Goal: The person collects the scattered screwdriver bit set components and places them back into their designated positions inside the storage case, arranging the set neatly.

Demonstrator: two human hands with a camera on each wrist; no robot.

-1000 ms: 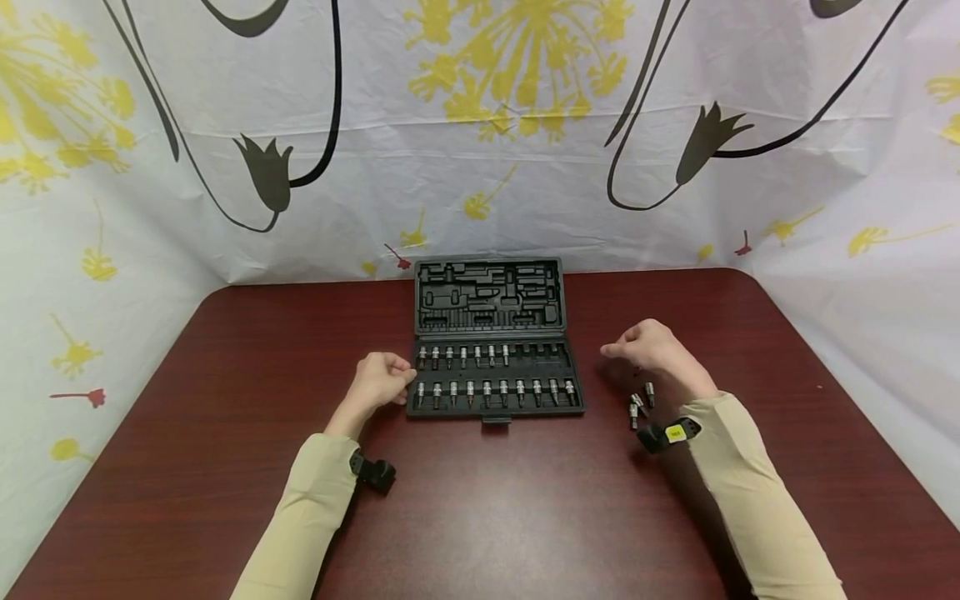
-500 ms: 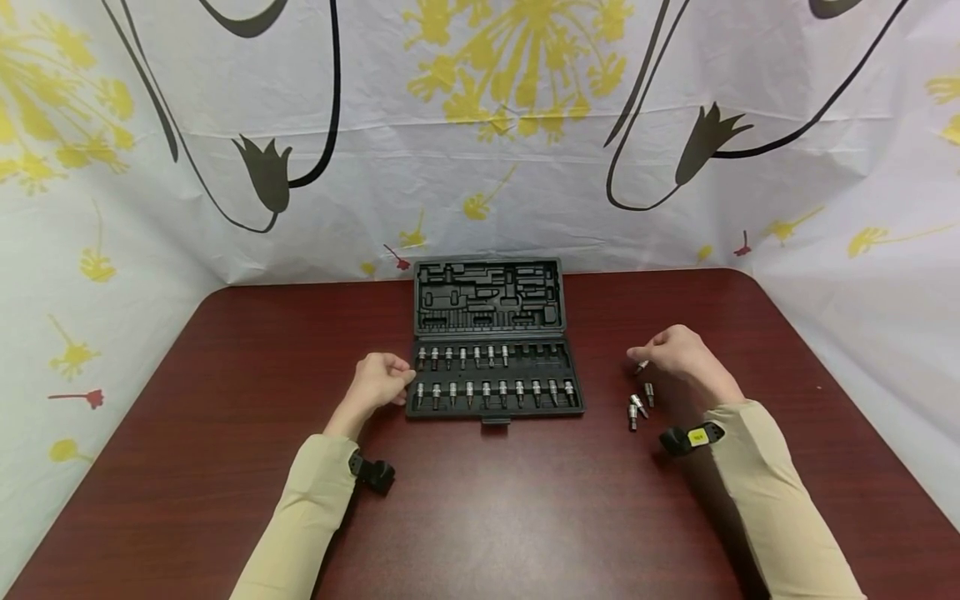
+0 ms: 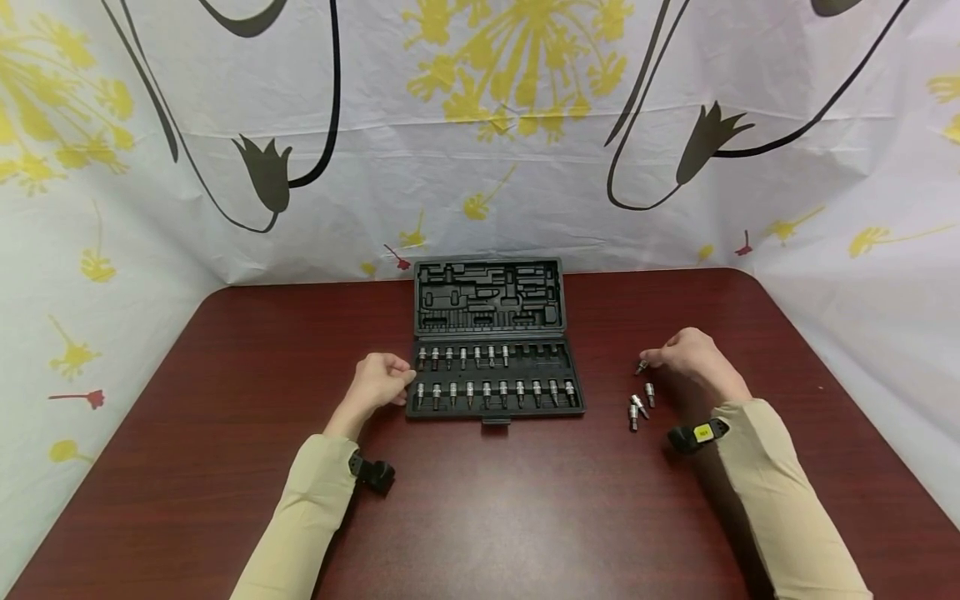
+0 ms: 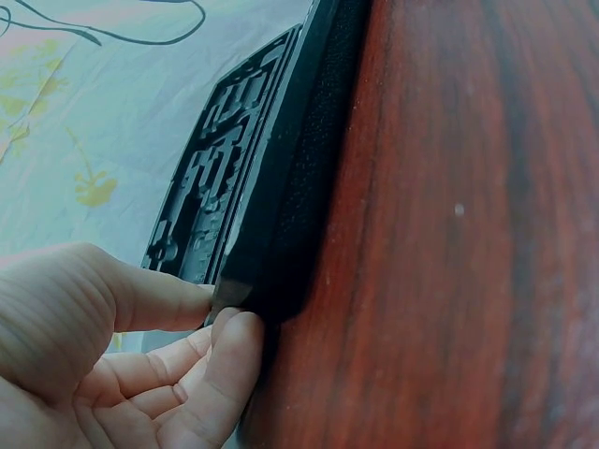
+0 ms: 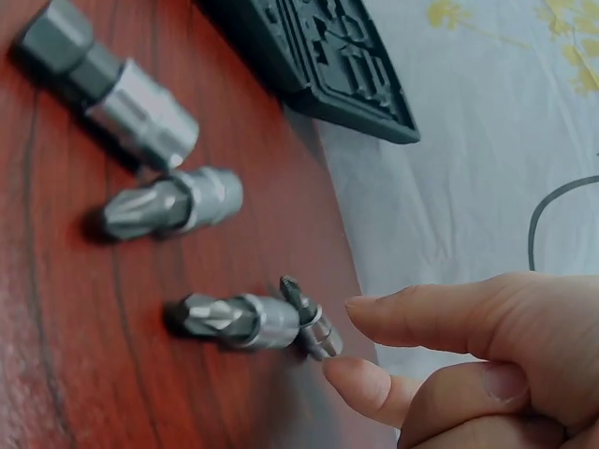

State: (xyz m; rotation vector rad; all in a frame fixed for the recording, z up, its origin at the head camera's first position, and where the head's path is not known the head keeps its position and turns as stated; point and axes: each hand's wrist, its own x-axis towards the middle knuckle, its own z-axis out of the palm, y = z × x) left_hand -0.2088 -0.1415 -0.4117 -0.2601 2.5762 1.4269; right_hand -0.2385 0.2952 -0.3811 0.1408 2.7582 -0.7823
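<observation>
A black bit socket case (image 3: pixel 495 379) lies unfolded, with two rows of chrome bit sockets in its lower half. At its left side my left hand (image 3: pixel 382 379) pinches the edge between thumb and fingers, as the left wrist view shows up close. My right hand (image 3: pixel 690 354) is low over the table to the right of the case. Its thumb and forefinger are spread around the rear end of a small bit socket (image 5: pixel 314 323), with a gap between the fingertips. That socket lies on the table, its dark tip pointing away from the fingers.
Three more bit sockets lie loose nearby: one with a cross tip (image 5: pixel 243 320), another cross-tipped one (image 5: pixel 173 203) and a larger hex one (image 5: pixel 112 84). Slots at the right of the case's upper row hold no sockets. A patterned white cloth (image 3: pixel 480 192) hangs behind the table (image 3: pixel 480 517).
My right hand has moved right, away from the case, uncovering the small bit socket and coming to its far end. My left hand has stayed on the case edge.
</observation>
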